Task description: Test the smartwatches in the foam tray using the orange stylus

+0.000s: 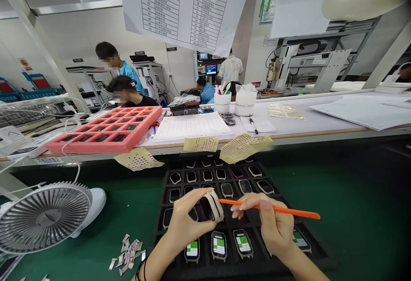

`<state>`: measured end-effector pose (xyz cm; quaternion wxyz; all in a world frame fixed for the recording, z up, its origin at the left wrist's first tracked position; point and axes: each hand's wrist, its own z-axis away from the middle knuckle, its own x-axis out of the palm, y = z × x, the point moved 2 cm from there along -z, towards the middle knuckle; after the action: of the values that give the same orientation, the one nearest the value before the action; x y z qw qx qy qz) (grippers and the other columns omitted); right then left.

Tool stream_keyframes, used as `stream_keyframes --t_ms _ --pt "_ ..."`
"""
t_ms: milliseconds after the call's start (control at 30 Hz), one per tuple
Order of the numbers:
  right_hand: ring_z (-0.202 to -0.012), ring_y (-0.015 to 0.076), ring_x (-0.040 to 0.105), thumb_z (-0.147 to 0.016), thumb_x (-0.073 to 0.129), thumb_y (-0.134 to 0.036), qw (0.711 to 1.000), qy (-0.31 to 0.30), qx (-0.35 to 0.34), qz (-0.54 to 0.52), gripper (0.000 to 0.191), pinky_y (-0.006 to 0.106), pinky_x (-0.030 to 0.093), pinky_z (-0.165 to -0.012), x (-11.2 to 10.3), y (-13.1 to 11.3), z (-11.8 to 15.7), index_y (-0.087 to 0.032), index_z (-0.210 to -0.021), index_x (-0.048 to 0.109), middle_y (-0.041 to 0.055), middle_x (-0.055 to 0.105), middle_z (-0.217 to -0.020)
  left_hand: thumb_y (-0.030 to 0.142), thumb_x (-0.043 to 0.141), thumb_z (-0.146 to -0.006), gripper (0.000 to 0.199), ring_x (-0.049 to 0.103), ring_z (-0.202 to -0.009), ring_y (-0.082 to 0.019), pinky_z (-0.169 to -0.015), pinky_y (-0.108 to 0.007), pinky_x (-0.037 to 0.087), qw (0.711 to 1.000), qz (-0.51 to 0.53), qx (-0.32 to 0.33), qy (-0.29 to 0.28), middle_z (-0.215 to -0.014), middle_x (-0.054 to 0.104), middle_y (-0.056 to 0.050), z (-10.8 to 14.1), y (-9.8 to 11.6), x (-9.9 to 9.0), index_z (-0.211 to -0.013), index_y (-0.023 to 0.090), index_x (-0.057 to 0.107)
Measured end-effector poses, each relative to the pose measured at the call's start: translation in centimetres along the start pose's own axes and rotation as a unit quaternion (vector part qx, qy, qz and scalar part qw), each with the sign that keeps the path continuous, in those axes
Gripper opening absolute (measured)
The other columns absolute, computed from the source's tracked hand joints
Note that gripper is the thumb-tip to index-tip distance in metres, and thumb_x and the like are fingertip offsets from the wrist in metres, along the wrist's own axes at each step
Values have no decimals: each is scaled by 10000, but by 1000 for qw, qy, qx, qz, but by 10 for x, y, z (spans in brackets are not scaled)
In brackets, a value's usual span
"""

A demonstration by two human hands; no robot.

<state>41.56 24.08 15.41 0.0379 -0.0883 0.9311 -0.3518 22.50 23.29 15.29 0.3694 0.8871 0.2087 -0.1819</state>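
Note:
My left hand (189,216) grips a smartwatch body (212,207) by its edges, tilted so its side faces right. Closed around a thin orange stick (298,213), my right hand (272,221) points the tip at the watch's side; whether it touches I cannot tell. Below both hands lies a black compartment tray (257,268) with many strapless watches in its slots. In the near row, one watch (218,246) and its neighbours have lit green and white screens, while those farther back are dark. My hands hide some of the slots.
A white fan (48,216) stands at left, near small loose strips (128,253) on the green mat. On the shelf ahead are a pink foam tray (105,131), paper sheets (192,125), a pen (253,125) and white containers (245,101). Several people work beyond.

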Motion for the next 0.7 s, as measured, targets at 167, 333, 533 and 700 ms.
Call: stream_keyframes --t_ms 167,333,533,700 --pt "-620 188 658 -1005 324 -243 1000 1 -4 -9 367 302 549 -516 0 -2 1 -192 -867 660 63 697 -718 72 726 -588 487 693 -920 -251 -826 -343 578 1000 1 -4 -2 -1029 724 -87 -1 3 0 -1061 169 666" --pt "-599 184 653 -1001 318 -227 1000 -1 -7 16 376 301 544 -508 0 -3 1 -190 -866 667 70 701 -729 70 720 -579 493 693 -924 -262 -824 -362 581 1000 0 -18 9 -1036 724 -87 1 2 1 -1058 174 667" --pt "-586 180 650 -999 318 -229 1000 -1 -9 22 382 296 543 -507 -1 -4 -1 -196 -856 672 63 698 -718 45 707 -556 522 697 -919 -262 -825 -361 584 1000 4 -16 8 -1036 725 -81 0 3 1 -1059 180 666" --pt "-591 172 653 -999 332 -227 1000 4 2 11 362 282 543 -503 0 -1 1 -198 -855 662 54 697 -736 33 705 -546 530 696 -923 -258 -829 -355 583 1000 2 -15 11 -1035 726 -80 -1 1 2 -1056 171 668"
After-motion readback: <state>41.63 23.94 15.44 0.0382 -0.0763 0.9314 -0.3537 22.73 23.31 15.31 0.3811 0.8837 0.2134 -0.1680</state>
